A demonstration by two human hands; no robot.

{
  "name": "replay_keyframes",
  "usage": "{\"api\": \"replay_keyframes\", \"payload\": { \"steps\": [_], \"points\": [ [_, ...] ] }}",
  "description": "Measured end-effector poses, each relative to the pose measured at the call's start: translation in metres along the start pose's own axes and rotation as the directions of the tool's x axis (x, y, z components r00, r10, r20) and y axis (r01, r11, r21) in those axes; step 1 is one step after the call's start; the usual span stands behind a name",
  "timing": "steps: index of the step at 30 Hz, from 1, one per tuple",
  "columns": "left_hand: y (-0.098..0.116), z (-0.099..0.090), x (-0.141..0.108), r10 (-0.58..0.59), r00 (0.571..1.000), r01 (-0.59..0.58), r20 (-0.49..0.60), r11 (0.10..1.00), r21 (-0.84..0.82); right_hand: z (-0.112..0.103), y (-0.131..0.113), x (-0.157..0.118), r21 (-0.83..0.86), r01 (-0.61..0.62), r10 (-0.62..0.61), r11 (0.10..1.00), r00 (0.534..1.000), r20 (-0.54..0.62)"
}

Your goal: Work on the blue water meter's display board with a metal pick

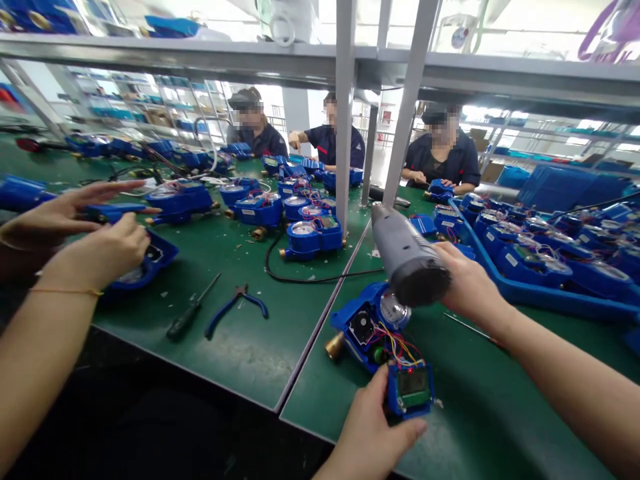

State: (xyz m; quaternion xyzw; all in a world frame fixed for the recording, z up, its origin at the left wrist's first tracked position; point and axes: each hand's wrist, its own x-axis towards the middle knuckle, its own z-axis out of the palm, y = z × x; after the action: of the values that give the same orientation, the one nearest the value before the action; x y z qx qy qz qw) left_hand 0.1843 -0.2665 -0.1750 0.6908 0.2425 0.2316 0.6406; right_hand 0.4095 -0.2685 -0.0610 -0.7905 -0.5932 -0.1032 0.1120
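Observation:
My right hand (463, 277) is wrapped round the handle of a grey heat gun (407, 257), its dark rear end toward me and its nozzle pointing away over the bench. Below it an opened blue water meter (357, 340) lies on the green bench, with a round dial (394, 310) and a brass pipe end (335, 346). Coloured wires (397, 343) run from its housing to a small blue display module (413, 387) with a lit red light. My left hand (373, 427) grips that module by its left side, thumb along the lower edge.
At left, a co-worker's hands (100, 247) work over another blue meter (163, 257). A screwdriver (193, 313) and blue-handled pliers (237, 307) lie mid-bench. A blue tray (515, 287) of meters stands right. Metal posts (345, 133) support a shelf (200, 60); several people sit opposite.

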Motion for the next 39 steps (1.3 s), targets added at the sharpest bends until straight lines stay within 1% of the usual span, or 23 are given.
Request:
{"api": "replay_keyframes", "payload": {
  "steps": [2,5,8,11,13,16,19,21,22,24,26,28,29,31,33,35,39],
  "points": [
    [-0.005,-0.002,0.001,-0.004,1.000,0.004,0.022,1.000,0.014,0.013,-0.009,0.026,0.000,0.012,-0.012,1.000,1.000,0.004],
    [-0.017,-0.006,0.003,-0.014,0.998,0.015,0.055,1.000,-0.005,0.035,-0.023,0.064,-0.006,0.020,-0.020,1.000,0.999,0.038],
    [-0.033,-0.009,0.007,-0.028,0.995,0.032,0.095,0.999,-0.034,0.051,-0.033,0.086,0.006,0.051,-0.052,0.999,0.996,0.071],
    [-0.045,-0.012,0.010,-0.044,0.990,0.052,0.131,0.997,-0.054,0.061,-0.040,0.090,0.033,0.100,-0.102,0.994,0.991,0.083],
    [-0.050,-0.013,0.011,-0.051,0.988,0.060,0.146,0.996,-0.062,0.065,-0.041,0.089,0.055,0.129,-0.133,0.990,0.988,0.076],
    [-0.050,-0.013,0.011,-0.059,0.984,0.071,0.166,0.995,-0.071,0.069,-0.036,0.088,0.093,0.169,-0.174,0.981,0.984,0.046],
    [-0.044,-0.012,0.009,-0.065,0.982,0.083,0.180,0.992,-0.095,0.066,-0.022,0.084,0.131,0.197,-0.199,0.972,0.980,-0.002],
    [-0.038,-0.010,0.008,-0.063,0.984,0.083,0.166,0.989,-0.119,0.062,-0.005,0.069,0.153,0.206,-0.203,0.966,0.979,-0.038],
    [-0.035,-0.009,0.008,-0.063,0.987,0.082,0.151,0.989,-0.123,0.060,0.007,0.056,0.162,0.202,-0.195,0.966,0.979,-0.058],
    [-0.029,-0.008,0.007,-0.072,0.991,0.085,0.115,0.990,-0.111,0.060,0.036,0.018,0.167,0.167,-0.152,0.972,0.983,-0.102],
    [-0.022,-0.006,0.008,-0.091,0.992,0.098,0.083,0.991,-0.093,0.066,0.069,-0.030,0.142,0.054,-0.032,0.988,0.987,-0.155],
    [-0.015,-0.003,0.008,-0.109,0.992,0.113,0.055,0.990,-0.081,0.078,0.103,-0.078,0.083,-0.093,0.107,0.992,0.975,-0.196],
    [-0.012,-0.002,0.008,-0.116,0.993,0.119,0.036,0.990,-0.074,0.086,0.117,-0.099,0.048,-0.145,0.152,0.988,0.968,-0.200],
    [-0.006,0.001,0.008,-0.123,0.992,0.123,-0.002,0.991,-0.056,0.103,0.142,-0.131,-0.012,-0.194,0.189,0.981,0.967,-0.171],
    [-0.001,0.003,0.007,-0.118,0.992,0.117,-0.034,0.992,-0.041,0.115,0.157,-0.148,-0.057,-0.215,0.206,0.975,0.970,-0.132],
    [0.001,0.004,0.005,-0.105,0.993,0.103,-0.044,0.994,-0.037,0.122,0.165,-0.155,-0.083,-0.227,0.219,0.970,0.971,-0.101],
    [-0.001,0.004,0.000,-0.077,0.995,0.075,-0.062,0.996,-0.038,0.122,0.167,-0.158,-0.098,-0.234,0.226,0.967,0.970,-0.089]
  ]
}}
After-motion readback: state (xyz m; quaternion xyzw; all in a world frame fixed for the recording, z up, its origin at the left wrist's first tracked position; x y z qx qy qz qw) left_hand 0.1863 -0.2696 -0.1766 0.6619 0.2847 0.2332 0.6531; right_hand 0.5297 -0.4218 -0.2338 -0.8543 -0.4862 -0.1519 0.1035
